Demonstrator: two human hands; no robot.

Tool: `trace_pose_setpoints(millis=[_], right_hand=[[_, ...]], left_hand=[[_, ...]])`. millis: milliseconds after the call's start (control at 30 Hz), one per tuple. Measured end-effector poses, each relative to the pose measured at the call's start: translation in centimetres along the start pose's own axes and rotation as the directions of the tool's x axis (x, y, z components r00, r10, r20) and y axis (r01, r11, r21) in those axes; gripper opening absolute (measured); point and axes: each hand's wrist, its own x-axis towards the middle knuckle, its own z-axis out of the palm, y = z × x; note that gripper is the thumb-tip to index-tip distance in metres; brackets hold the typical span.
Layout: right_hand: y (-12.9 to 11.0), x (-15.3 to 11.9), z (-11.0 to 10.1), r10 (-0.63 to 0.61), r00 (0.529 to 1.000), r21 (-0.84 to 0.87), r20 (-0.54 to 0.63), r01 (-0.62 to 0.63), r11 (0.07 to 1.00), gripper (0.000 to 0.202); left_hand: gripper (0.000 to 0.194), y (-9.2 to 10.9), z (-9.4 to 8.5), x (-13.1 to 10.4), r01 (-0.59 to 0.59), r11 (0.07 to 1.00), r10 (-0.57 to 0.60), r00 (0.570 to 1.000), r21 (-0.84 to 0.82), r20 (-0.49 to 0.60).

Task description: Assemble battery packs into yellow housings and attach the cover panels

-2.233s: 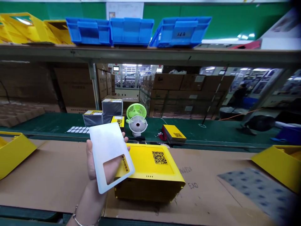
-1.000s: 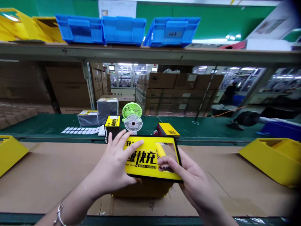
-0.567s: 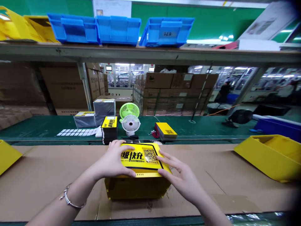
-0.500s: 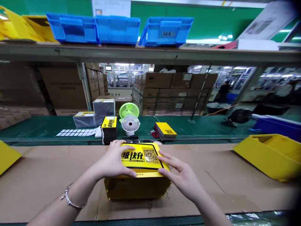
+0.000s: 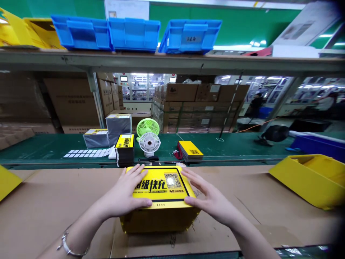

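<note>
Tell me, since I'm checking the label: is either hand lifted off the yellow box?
No, the left hand and right hand both lie flat on the yellow box.

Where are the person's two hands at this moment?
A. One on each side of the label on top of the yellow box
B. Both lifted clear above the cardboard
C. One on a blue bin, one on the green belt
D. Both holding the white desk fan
A: the left hand and right hand lie flat on the yellow box, flanking its black-bordered label.
</note>
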Motion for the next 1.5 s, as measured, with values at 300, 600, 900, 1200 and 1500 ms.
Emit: trace_pose_setpoints(millis=[300, 600, 900, 1200, 1500], right_hand=[[1.1, 7.0, 0.2, 0.066, 0.998, -0.077, 0.01, -0.065, 0.995, 0.045], [-4.2, 4.9, 5.3, -0.22, 0.924, -0.478, 0.314, 0.354, 0.804, 0.063], [-1.9, 3.6, 1.7, 0.004, 0.98, -0.564, 0.2, 0.112, 0.818, 0.074], [-4.3, 4.0, 4.4, -0.078, 0.931, -0.554, 0.355, 0.277, 0.785, 0.072], [1.3, 0.2, 0.1, 0.033, 0.963, -0.011, 0.268, -0.031, 0.999, 0.07]], left_hand=[[0.075, -2.3, 0.6, -1.6, 0.124, 0.973, -0.15, 0.981, -0.196, -0.123], [0.081, 2.1, 2.2, 2.3, -0.015, 0.997, 0.016, 1.0, 0.078, -0.021], [0.078, 1.2, 1.0, 0.5, 0.023, 0.995, -0.02, 0.999, 0.101, -0.032], [0.082, 2.9, 1.7, 2.6, -0.042, 0.981, 0.025, 0.996, 0.19, 0.089], [0.062, -2.5, 2.0, -3.8, 0.166, 0.867, -0.234, 0.968, -0.47, -0.089]])
